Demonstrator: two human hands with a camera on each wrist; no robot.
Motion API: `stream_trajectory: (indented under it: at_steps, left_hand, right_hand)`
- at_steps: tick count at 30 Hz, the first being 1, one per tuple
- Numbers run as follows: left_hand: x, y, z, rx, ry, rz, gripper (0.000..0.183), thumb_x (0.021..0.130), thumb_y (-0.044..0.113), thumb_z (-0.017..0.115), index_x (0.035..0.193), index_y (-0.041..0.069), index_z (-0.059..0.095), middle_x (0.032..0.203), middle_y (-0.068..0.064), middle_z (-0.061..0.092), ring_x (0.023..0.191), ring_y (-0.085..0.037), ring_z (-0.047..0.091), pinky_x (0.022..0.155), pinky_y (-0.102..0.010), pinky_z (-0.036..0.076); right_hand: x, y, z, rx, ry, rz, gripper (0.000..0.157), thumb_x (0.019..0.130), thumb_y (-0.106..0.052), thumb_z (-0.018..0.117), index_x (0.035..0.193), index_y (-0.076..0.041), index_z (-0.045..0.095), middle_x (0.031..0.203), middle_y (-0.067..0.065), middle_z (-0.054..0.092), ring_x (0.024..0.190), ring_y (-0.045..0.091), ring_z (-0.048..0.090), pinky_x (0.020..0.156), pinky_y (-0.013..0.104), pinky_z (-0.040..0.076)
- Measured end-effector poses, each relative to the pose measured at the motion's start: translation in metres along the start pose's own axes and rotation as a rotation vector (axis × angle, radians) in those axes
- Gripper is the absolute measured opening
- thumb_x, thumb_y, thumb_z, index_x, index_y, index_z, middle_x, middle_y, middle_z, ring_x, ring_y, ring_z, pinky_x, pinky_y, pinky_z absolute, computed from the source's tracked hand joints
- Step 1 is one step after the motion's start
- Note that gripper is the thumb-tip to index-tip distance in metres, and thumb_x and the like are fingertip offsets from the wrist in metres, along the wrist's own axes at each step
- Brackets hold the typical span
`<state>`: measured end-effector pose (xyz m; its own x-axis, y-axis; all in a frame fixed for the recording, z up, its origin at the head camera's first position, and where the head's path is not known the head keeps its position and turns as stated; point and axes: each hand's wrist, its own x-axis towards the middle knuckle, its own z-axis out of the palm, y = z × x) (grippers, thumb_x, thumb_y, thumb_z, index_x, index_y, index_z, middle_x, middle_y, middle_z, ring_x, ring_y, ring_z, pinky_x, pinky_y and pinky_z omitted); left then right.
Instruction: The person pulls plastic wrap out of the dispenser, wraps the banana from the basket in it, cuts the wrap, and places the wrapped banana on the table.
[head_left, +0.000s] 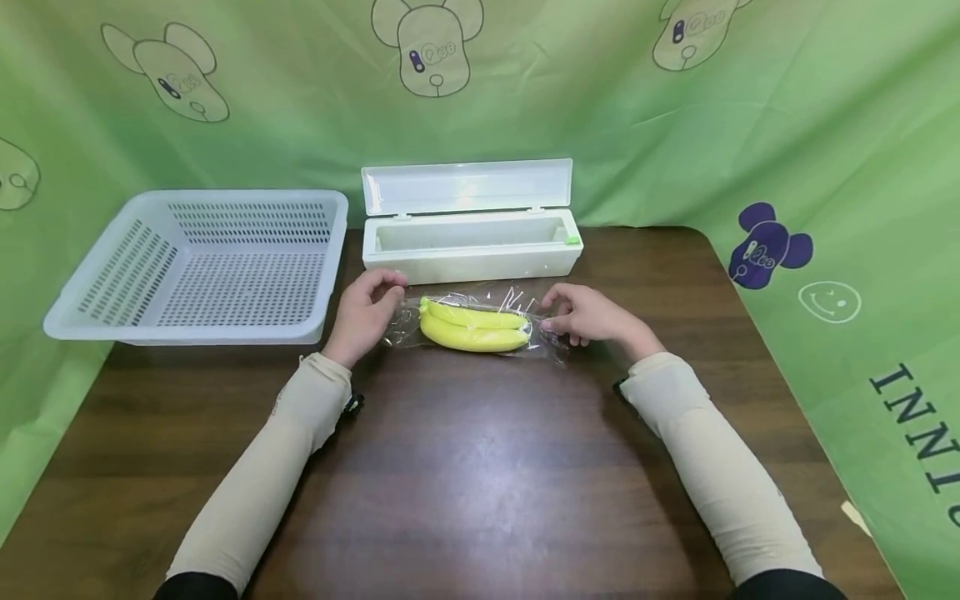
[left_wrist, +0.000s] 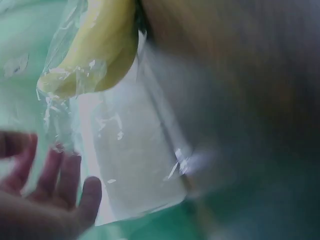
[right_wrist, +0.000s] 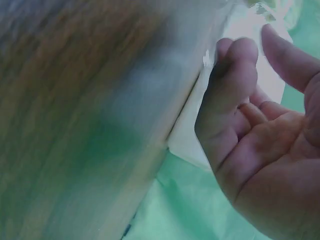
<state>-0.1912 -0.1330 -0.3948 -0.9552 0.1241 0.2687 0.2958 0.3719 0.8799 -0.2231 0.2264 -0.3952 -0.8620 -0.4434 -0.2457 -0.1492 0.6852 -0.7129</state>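
Observation:
A bunch of yellow bananas (head_left: 474, 325) lies on the table in clear cling film (head_left: 405, 325), whose crinkled ends stick out on both sides. My left hand (head_left: 365, 310) is at the left end; in the left wrist view its fingers (left_wrist: 67, 175) are spread, their tips at the hanging edge of the film. At the other end, my right hand (head_left: 592, 317) pinches the film edge between thumb and a bent finger, as the right wrist view shows, with the index finger (right_wrist: 287, 57) held apart.
Right behind the bananas stands a long white box (head_left: 472, 265), its lid (head_left: 467, 188) raised and a small green piece (head_left: 573, 241) at its right end. A white perforated basket (head_left: 330, 275) stands at the back left. Green printed cloth (head_left: 600, 125) surrounds the wooden table (head_left: 480, 467).

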Motion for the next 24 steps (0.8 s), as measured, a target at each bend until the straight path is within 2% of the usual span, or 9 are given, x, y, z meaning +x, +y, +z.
stream_trajectory:
  at_steps: [2, 4, 7, 10, 12, 16, 19, 22, 24]
  left_hand:
    - [-0.001, 0.004, 0.001, 0.092, -0.088, 0.062, 0.02, 0.097, 0.007, 0.065, 0.116, 0.0, 0.07, 0.122, -0.013, 0.065, 0.115, -0.027, 0.058, 0.101, -0.043, 0.044]
    - [0.0, 0.006, 0.004, 0.175, -0.183, 0.09, 0.026, 0.097, 0.013, 0.067, 0.121, 0.002, 0.069, 0.125, -0.011, 0.064, 0.122, -0.029, 0.054, 0.106, -0.046, 0.041]
    - [0.002, 0.005, 0.006, 0.237, -0.265, 0.059, 0.034, 0.096, 0.019, 0.07, 0.127, 0.005, 0.067, 0.131, -0.012, 0.062, 0.133, -0.032, 0.047, 0.111, -0.047, 0.034]
    - [0.002, 0.002, 0.007, 0.231, -0.263, 0.001, 0.035, 0.095, 0.017, 0.071, 0.128, 0.007, 0.066, 0.136, -0.015, 0.06, 0.14, -0.035, 0.04, 0.116, -0.047, 0.029]
    - [0.002, 0.0, 0.006, 0.214, -0.25, -0.023, 0.034, 0.095, 0.014, 0.071, 0.127, 0.007, 0.067, 0.136, -0.015, 0.06, 0.141, -0.034, 0.04, 0.115, -0.047, 0.029]
    - [0.003, -0.001, 0.006, 0.198, -0.243, -0.033, 0.034, 0.094, 0.012, 0.071, 0.127, 0.006, 0.067, 0.132, -0.013, 0.062, 0.132, -0.03, 0.049, 0.11, -0.045, 0.036]
    - [0.003, -0.001, 0.007, 0.197, -0.245, -0.039, 0.035, 0.094, 0.013, 0.071, 0.128, 0.006, 0.066, 0.133, -0.013, 0.062, 0.133, -0.031, 0.048, 0.111, -0.045, 0.036]
    - [0.002, -0.001, 0.007, 0.202, -0.244, -0.05, 0.035, 0.094, 0.012, 0.071, 0.128, 0.006, 0.066, 0.135, -0.014, 0.061, 0.139, -0.032, 0.042, 0.114, -0.046, 0.032]
    - [0.002, -0.002, 0.006, 0.198, -0.246, -0.049, 0.036, 0.094, 0.012, 0.07, 0.129, 0.005, 0.065, 0.135, -0.014, 0.061, 0.137, -0.033, 0.045, 0.113, -0.047, 0.034]
  right_hand:
    - [0.001, 0.001, -0.001, -0.018, 0.0, 0.011, 0.034, 0.093, -0.012, 0.072, 0.12, 0.001, 0.056, 0.073, 0.011, 0.061, 0.051, 0.022, 0.058, 0.046, 0.034, 0.049]
    - [0.002, 0.001, -0.001, -0.035, 0.006, 0.025, 0.032, 0.093, -0.012, 0.072, 0.119, 0.0, 0.057, 0.072, 0.01, 0.061, 0.05, 0.021, 0.057, 0.046, 0.034, 0.049]
    - [0.003, 0.001, 0.0, -0.061, 0.011, 0.047, 0.028, 0.093, -0.013, 0.073, 0.114, -0.002, 0.059, 0.072, 0.009, 0.059, 0.05, 0.021, 0.057, 0.048, 0.034, 0.049]
    - [0.002, 0.002, 0.001, -0.088, 0.013, 0.062, 0.024, 0.093, -0.016, 0.074, 0.109, -0.003, 0.062, 0.073, 0.007, 0.06, 0.049, 0.02, 0.056, 0.048, 0.034, 0.049]
    - [0.001, 0.004, 0.001, -0.096, 0.013, 0.074, 0.022, 0.093, -0.018, 0.073, 0.107, -0.004, 0.063, 0.075, 0.006, 0.061, 0.05, 0.02, 0.056, 0.049, 0.034, 0.05]
    - [-0.004, 0.007, -0.001, -0.092, 0.025, 0.101, 0.021, 0.093, -0.018, 0.073, 0.105, -0.003, 0.064, 0.076, 0.006, 0.063, 0.051, 0.019, 0.055, 0.049, 0.034, 0.05]
    - [-0.008, 0.008, -0.005, -0.133, 0.05, 0.123, 0.019, 0.093, -0.013, 0.073, 0.106, -0.001, 0.064, 0.073, 0.007, 0.062, 0.052, 0.02, 0.057, 0.052, 0.035, 0.05]
    - [-0.013, 0.005, -0.007, -0.227, 0.109, 0.112, 0.017, 0.093, -0.009, 0.07, 0.107, 0.0, 0.065, 0.076, 0.008, 0.063, 0.062, 0.023, 0.06, 0.064, 0.039, 0.05]
    - [-0.016, 0.001, -0.005, -0.262, 0.198, 0.07, 0.015, 0.095, -0.006, 0.067, 0.109, 0.0, 0.066, 0.084, 0.011, 0.066, 0.075, 0.026, 0.063, 0.074, 0.043, 0.05]
